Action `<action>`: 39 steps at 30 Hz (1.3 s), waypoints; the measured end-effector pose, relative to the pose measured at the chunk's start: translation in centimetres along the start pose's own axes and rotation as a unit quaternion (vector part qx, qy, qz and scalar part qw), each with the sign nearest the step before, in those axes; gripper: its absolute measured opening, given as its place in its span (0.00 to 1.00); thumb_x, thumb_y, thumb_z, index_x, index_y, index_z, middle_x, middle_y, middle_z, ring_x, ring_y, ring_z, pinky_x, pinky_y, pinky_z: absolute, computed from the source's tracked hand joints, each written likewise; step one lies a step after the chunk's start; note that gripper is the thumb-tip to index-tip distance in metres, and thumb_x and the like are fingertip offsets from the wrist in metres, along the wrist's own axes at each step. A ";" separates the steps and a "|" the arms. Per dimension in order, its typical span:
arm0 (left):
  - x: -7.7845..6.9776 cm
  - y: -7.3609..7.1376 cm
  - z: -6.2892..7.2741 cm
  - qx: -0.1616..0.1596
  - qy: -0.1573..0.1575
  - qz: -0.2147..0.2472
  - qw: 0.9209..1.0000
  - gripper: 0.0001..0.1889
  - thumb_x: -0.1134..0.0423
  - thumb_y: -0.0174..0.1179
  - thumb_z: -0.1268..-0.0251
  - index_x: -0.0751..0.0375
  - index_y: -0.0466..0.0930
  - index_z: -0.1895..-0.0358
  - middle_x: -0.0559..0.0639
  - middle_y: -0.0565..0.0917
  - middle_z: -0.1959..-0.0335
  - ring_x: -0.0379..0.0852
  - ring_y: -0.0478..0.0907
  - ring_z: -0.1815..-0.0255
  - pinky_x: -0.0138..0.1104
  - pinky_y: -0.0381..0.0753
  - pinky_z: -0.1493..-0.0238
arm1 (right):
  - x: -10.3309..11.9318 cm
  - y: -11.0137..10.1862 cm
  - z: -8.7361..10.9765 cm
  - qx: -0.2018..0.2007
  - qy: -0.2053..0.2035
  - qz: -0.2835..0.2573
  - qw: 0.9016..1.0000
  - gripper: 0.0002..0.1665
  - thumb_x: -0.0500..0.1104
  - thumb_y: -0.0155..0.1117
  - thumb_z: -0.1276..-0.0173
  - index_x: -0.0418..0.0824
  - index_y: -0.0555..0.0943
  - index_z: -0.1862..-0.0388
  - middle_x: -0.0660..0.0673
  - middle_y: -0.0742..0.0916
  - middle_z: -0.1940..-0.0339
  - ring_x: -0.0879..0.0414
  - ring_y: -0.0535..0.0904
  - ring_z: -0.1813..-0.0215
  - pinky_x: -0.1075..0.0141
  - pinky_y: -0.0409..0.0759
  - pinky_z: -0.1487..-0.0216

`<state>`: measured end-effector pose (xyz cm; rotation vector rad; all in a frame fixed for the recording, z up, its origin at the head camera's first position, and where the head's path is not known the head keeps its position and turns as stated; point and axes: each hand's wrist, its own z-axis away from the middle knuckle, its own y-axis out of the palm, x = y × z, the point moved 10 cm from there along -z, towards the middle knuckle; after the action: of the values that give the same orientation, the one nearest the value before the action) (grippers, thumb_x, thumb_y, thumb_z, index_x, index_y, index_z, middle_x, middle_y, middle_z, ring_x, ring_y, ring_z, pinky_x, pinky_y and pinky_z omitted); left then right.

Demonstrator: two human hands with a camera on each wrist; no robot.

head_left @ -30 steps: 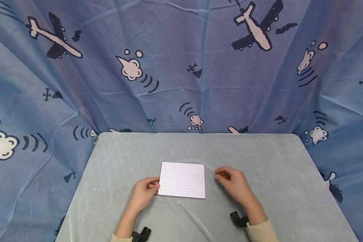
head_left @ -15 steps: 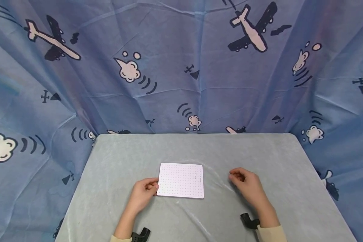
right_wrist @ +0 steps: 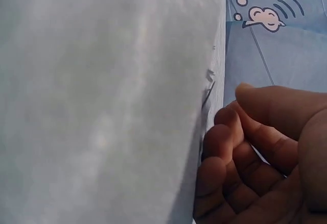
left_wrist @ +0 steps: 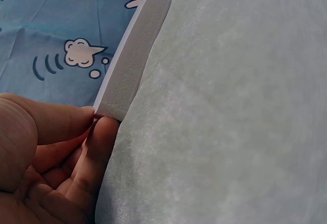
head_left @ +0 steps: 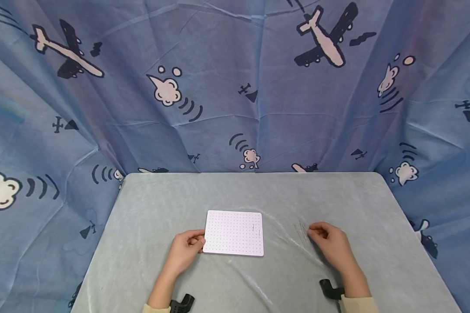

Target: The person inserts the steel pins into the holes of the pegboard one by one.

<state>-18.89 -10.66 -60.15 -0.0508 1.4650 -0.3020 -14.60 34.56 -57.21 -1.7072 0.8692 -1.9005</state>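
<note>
We judge that the slender pieces (head_left: 300,231) could scatter or evade the fingertips, being so thin and low. They lie just beside the right hand (head_left: 330,247); its fingers curl, but we cannot tell whether they hold anything. The left hand (head_left: 183,251) pinches the left edge of the board (head_left: 233,234); a tug could shift it. We find it white, dotted in rows, round-cornered, resting on the grey table (head_left: 160,198).

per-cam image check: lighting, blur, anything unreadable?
Head: fairly even light; thin, faint strands beside the right hand too fine to identify. Left wrist: shaded side on the white rectangular dotted board; pale grey fuzzy tablecloth lacks crisp detail. Right wrist: tablecloth heavily blurred, lower fingers dark.
</note>
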 end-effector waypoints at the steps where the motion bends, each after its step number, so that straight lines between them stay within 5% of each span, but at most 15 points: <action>1: 0.0 0.0 0.0 0.000 0.000 -0.001 1.000 0.13 0.76 0.69 0.28 0.75 0.89 0.44 0.56 0.87 0.66 0.44 0.83 0.71 0.33 0.89 0.68 | -0.1 0.0 0.0 0.002 0.003 0.002 1.000 0.15 0.46 0.72 0.19 0.36 0.90 0.45 0.47 0.91 0.58 0.55 0.84 0.57 0.66 0.83 0.57; 10: 0.0 0.0 0.1 -0.001 -0.002 -0.005 1.000 0.13 0.76 0.69 0.27 0.74 0.89 0.44 0.55 0.87 0.66 0.44 0.83 0.71 0.34 0.89 0.68 | -0.7 0.1 0.0 0.020 0.025 0.021 0.999 0.11 0.41 0.74 0.24 0.35 0.90 0.50 0.48 0.89 0.63 0.54 0.82 0.61 0.64 0.81 0.60; 32: 0.0 0.0 0.1 -0.004 -0.003 -0.012 1.000 0.12 0.75 0.70 0.27 0.73 0.89 0.44 0.55 0.87 0.66 0.46 0.83 0.71 0.34 0.88 0.67 | 0.1 0.8 -0.2 0.028 -0.006 0.049 0.998 0.06 0.38 0.74 0.26 0.36 0.90 0.56 0.49 0.87 0.65 0.55 0.80 0.63 0.59 0.81 0.60; 39: 0.2 0.1 0.1 -0.007 -0.011 -0.005 1.000 0.13 0.76 0.69 0.27 0.74 0.89 0.43 0.56 0.87 0.66 0.45 0.83 0.70 0.34 0.89 0.67 | 1.2 0.9 -0.2 0.021 -0.037 0.104 0.994 0.05 0.36 0.69 0.28 0.41 0.86 0.66 0.50 0.83 0.70 0.54 0.75 0.67 0.58 0.78 0.62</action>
<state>-18.77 -10.66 -60.34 -0.0718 1.4456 -0.2983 -15.00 33.08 -57.01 -1.5840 0.9329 -1.6962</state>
